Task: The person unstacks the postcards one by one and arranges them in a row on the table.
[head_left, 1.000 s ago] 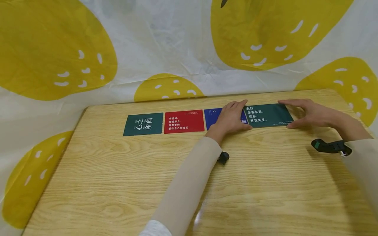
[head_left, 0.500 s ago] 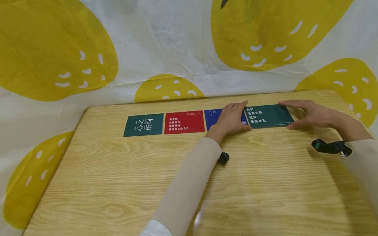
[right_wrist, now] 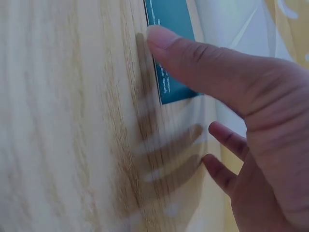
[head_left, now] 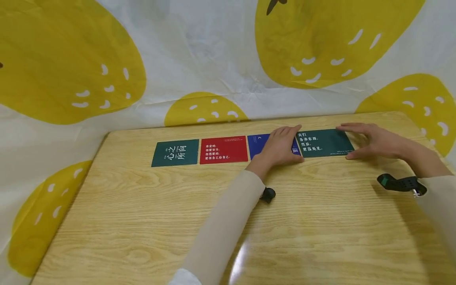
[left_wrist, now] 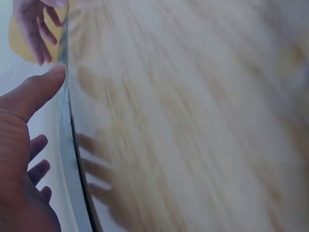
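Note:
A row of flat cards with white Chinese lettering lies along the table's far side. At its right end is a dark green card point(head_left: 325, 143). My left hand point(head_left: 279, 146) arches over the blue card point(head_left: 257, 144) and partly hides it; thumb and forefinger tips are at the green card's left corners. With thumb and forefinger, my right hand point(head_left: 377, 140) holds the same card by its upper and lower edges near the right end. The right wrist view shows that thumb point(right_wrist: 166, 41) against the card's edge, other fingers spread. What the left thumb point(left_wrist: 48, 82) touches is unclear in the left wrist view.
Left of the blue card lie a red card point(head_left: 223, 150) and another dark green card point(head_left: 175, 153), whose lettering is turned sideways. The wooden table point(head_left: 149, 213) meets a white cloth point(head_left: 213, 51) with large yellow fruit prints behind it.
Both hands keep their places at the green card, and the cards stay in line. The whole scene has shifted slightly downward in the head view.

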Demonstrator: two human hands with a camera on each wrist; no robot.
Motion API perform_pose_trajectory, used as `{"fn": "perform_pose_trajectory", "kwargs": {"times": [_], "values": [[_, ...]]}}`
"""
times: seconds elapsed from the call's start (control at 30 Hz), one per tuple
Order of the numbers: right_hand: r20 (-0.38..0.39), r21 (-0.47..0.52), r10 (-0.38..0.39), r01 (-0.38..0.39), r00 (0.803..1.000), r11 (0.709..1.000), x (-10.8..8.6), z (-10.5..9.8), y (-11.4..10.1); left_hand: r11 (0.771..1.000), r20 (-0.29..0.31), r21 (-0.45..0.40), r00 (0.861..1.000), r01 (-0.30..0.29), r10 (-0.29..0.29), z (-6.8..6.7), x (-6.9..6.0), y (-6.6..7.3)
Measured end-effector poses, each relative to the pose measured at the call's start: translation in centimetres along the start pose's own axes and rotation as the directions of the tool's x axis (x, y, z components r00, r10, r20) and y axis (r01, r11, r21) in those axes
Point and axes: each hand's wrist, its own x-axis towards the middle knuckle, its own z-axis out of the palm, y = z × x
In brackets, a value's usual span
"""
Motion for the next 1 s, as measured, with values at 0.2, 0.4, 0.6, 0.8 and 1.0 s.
{"fn": "perform_pose_trajectory", "kwargs": {"times": [0.2,0.4,0.6,0.8,1.0], "values": [[-0.067,-0.051,-0.020,0.016,0.998,0.999,-0.6,0.3,-1.4,0.998,-0.050,-0.066,0.999,-0.012,0.009,-0.1,-1.7,-1.2],[-0.143,-0.112,-0.022,0.006,0.989,0.994,-2.3,0.6,-3.5,0.988,-0.120,-0.150,0.991,0.043,-0.062,-1.6,-5.5,-1.9],[-0.233,-0.179,-0.038,-0.004,0.972,0.984,-4.0,1.6,-5.4,0.989,-0.215,-0.146,0.977,-0.029,-0.003,-3.2,-9.2,-2.3],[-0.377,-0.236,-0.057,-0.036,0.925,0.971,-6.2,2.3,-7.3,0.993,-0.281,-0.068,0.957,-0.099,0.076,-4.5,-13.2,-2.4],[-0.408,-0.255,-0.088,-0.021,0.909,0.967,-7.8,3.0,-8.6,0.988,-0.390,-0.079,0.916,-0.134,0.093,-5.7,-17.6,-4.7]]}}
